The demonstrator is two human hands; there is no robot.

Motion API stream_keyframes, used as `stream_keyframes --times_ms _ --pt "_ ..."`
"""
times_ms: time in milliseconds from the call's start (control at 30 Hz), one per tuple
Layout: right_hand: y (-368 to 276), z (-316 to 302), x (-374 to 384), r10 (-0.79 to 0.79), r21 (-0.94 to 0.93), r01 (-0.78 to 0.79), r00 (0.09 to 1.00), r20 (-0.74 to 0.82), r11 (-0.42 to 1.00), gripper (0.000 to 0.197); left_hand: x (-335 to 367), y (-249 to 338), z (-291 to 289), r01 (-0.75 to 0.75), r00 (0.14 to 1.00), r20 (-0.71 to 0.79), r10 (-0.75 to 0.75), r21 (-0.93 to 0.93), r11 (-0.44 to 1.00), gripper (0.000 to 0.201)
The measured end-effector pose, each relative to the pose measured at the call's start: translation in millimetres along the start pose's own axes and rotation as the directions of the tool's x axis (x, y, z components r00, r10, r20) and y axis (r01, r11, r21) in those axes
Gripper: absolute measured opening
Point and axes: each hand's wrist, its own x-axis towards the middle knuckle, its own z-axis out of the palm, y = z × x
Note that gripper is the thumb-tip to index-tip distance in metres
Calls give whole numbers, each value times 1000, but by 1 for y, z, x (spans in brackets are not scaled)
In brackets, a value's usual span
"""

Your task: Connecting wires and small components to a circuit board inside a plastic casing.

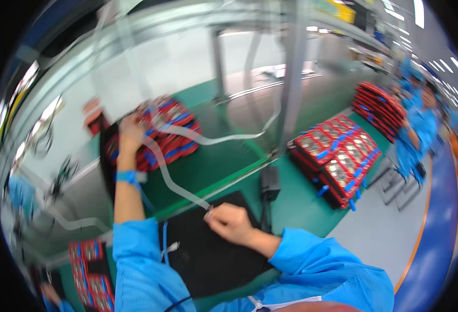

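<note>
While the left hand (131, 130) is at the stack of red panels (179, 130) in the framed bay, the right hand (232, 222) has its grip together on the near end of a pale strip (171, 182), just above the black mat (203, 265). The strip slants from that pinch up toward the stack, and its upper end is lost in blur near the left fingers. The left grip is blurred too, so I cannot tell whether it is clamped on a panel, on the strip, or merely resting there. As far as it shows, the work looks to be partway: one end of the strip is in hand, but whether the other end is fastened or loose cannot be made out. How much is done or left is equally hard to judge, since the panels in the bay are piled, with blue strips across them, and nothing marks any as finished. On the green table (301, 203) to the right sit another pile of red panels (338, 156) and, beyond it, a leaning row of red panels (377, 106) beside a co-worker (418, 130); neither pile shows whether it has been dealt with.
</note>
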Motion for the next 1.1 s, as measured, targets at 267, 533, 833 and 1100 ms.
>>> stream_keyframes --times_ms 267,533,833,1100 --pt "-6 10 -4 73 10 -74 991 113 997 5 -164 105 -151 128 992 36 -125 -124 984 29" --pt "1 13 -18 82 52 -91 983 162 994 5 -358 89 -297 482 868 -97 -486 395 782 47" --pt "0 4 -14 54 -16 -53 990 132 998 5 -476 83 -340 589 614 -135 -777 734 338 97" --pt "-4 15 -9 13 84 -23 993 120 996 8 -503 98 -356 660 631 -70 -773 572 487 59"
